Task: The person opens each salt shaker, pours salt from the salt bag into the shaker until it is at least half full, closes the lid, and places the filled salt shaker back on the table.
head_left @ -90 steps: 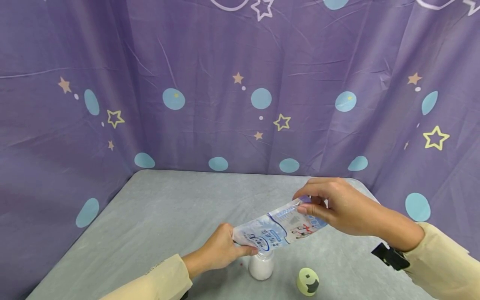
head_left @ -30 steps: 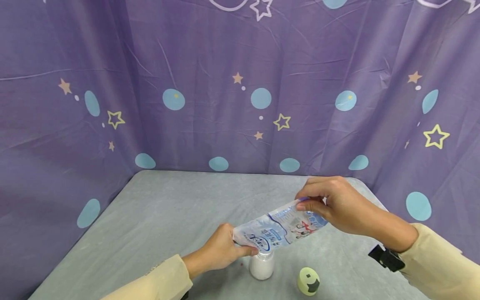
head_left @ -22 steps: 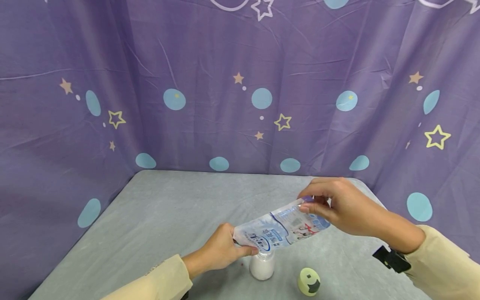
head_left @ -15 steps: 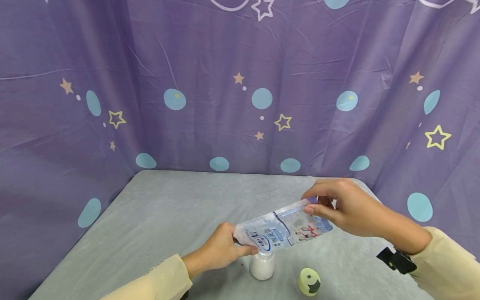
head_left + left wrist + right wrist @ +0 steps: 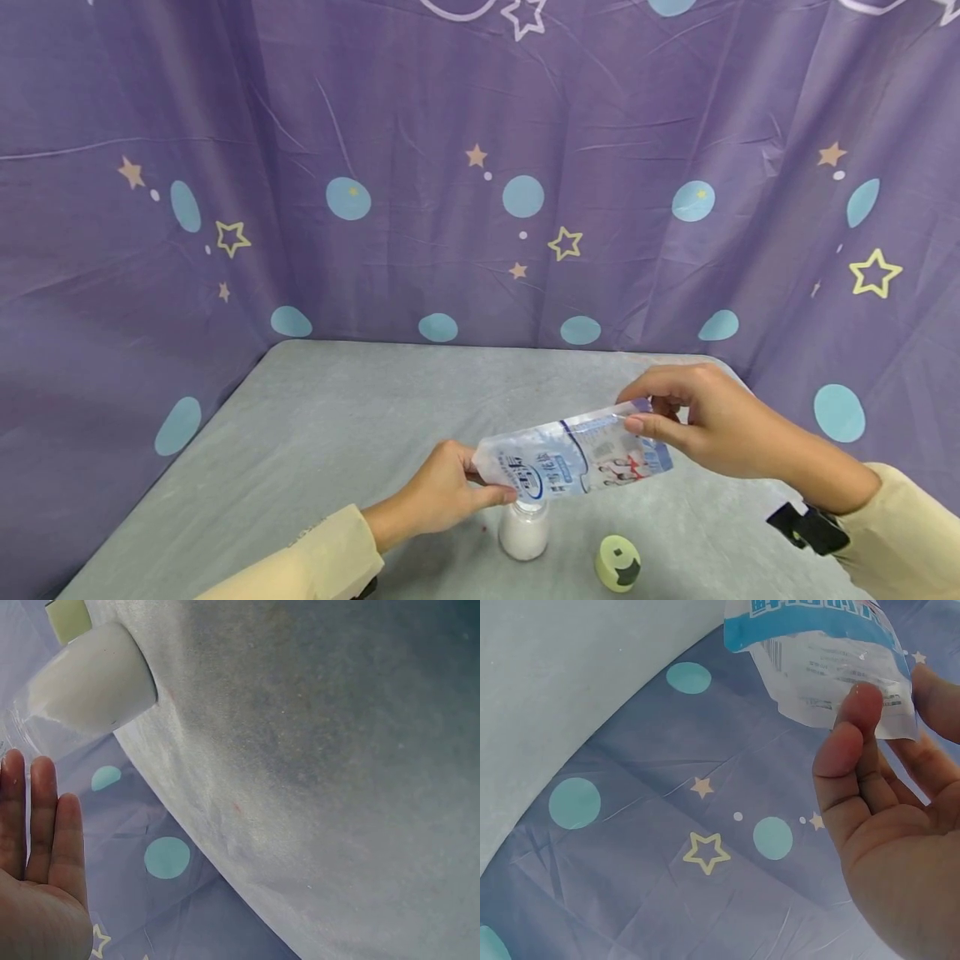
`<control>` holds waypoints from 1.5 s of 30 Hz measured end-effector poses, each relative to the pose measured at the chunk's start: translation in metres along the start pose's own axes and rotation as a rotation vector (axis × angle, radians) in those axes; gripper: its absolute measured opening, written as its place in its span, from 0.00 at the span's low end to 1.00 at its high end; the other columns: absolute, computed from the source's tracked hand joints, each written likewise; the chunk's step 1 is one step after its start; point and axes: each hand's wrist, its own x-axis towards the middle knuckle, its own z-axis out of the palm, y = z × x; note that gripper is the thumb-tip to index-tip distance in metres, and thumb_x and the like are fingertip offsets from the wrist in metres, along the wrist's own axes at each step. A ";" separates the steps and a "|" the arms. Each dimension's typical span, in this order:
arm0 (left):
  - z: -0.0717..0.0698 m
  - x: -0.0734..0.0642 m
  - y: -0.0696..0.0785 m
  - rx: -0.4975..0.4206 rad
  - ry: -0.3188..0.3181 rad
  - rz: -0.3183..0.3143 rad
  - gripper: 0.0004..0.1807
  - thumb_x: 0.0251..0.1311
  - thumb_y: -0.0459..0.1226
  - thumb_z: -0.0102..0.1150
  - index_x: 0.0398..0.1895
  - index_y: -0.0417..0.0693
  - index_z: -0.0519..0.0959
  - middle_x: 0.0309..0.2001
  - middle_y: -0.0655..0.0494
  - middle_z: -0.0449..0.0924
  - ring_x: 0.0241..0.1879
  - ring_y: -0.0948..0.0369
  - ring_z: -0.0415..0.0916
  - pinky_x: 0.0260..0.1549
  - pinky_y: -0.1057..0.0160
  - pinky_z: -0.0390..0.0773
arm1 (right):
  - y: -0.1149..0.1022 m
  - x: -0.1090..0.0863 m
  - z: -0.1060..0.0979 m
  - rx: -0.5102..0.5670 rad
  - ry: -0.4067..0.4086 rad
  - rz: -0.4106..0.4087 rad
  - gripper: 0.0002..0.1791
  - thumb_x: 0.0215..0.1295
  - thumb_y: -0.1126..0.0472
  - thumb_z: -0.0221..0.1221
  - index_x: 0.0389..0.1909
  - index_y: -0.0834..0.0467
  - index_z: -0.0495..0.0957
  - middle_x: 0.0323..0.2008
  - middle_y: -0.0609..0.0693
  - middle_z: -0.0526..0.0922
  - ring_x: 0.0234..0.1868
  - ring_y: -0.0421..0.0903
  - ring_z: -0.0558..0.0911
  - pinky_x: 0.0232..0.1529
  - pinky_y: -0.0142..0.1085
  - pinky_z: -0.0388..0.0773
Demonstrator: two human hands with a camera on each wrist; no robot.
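Observation:
A blue and white printed plastic salt bag point(image 5: 570, 454) slants over a small clear jar point(image 5: 524, 533) in the head view. My left hand point(image 5: 442, 492) pinches its lower left end between thumb and fingers, right at the jar's mouth. Higher up, my right hand point(image 5: 712, 425) pinches the opposite, purple-edged end. White powder fills most of the jar, as the left wrist view shows the jar point(image 5: 94, 679) from the side. The bag's opening is hidden by my left hand. In the right wrist view, the bag point(image 5: 825, 671) looks nearly flat and see-through near my fingertips point(image 5: 860, 705).
A round pale green lid point(image 5: 617, 563) with dark markings lies on the grey-covered table point(image 5: 360, 408), right of the jar. A tiny red speck is on the cloth beside the jar. Purple curtains point(image 5: 420, 108) with stars and dots surround the table's back and sides.
My right hand has shifted right and slightly down with its end of the bag, so the bag lies flatter. My left hand stays at the jar's mouth; jar and lid have not moved.

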 end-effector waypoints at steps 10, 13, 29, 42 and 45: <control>-0.002 0.002 0.006 0.024 0.017 0.006 0.09 0.54 0.35 0.78 0.36 0.41 0.90 0.33 0.54 0.90 0.30 0.63 0.86 0.28 0.68 0.82 | 0.006 -0.010 0.000 0.082 -0.016 0.038 0.12 0.63 0.66 0.70 0.43 0.46 0.86 0.31 0.34 0.83 0.25 0.33 0.77 0.25 0.27 0.73; -0.004 0.003 0.008 0.034 0.019 0.007 0.09 0.54 0.35 0.78 0.37 0.41 0.90 0.33 0.54 0.90 0.30 0.62 0.86 0.29 0.68 0.82 | 0.009 -0.014 0.000 0.123 -0.030 0.063 0.12 0.65 0.67 0.68 0.44 0.48 0.86 0.32 0.38 0.85 0.26 0.34 0.79 0.26 0.29 0.76; -0.009 0.008 0.016 0.066 0.034 -0.001 0.05 0.56 0.38 0.77 0.32 0.47 0.90 0.29 0.62 0.88 0.30 0.66 0.84 0.28 0.68 0.79 | 0.026 -0.038 0.006 0.225 -0.074 0.182 0.10 0.69 0.65 0.65 0.45 0.48 0.86 0.32 0.40 0.86 0.27 0.37 0.81 0.28 0.32 0.77; -0.013 0.014 0.026 0.093 0.059 0.017 0.07 0.56 0.38 0.77 0.24 0.48 0.88 0.26 0.60 0.87 0.29 0.67 0.81 0.25 0.69 0.75 | 0.041 -0.054 0.017 0.281 -0.127 0.197 0.08 0.71 0.64 0.63 0.45 0.50 0.86 0.32 0.39 0.86 0.27 0.35 0.79 0.26 0.32 0.76; -0.014 0.015 0.029 0.108 0.063 0.021 0.07 0.56 0.40 0.77 0.25 0.50 0.89 0.26 0.64 0.86 0.30 0.67 0.81 0.27 0.69 0.76 | 0.045 -0.058 0.021 0.291 -0.126 0.194 0.08 0.71 0.65 0.63 0.45 0.50 0.86 0.32 0.39 0.87 0.28 0.36 0.81 0.27 0.33 0.77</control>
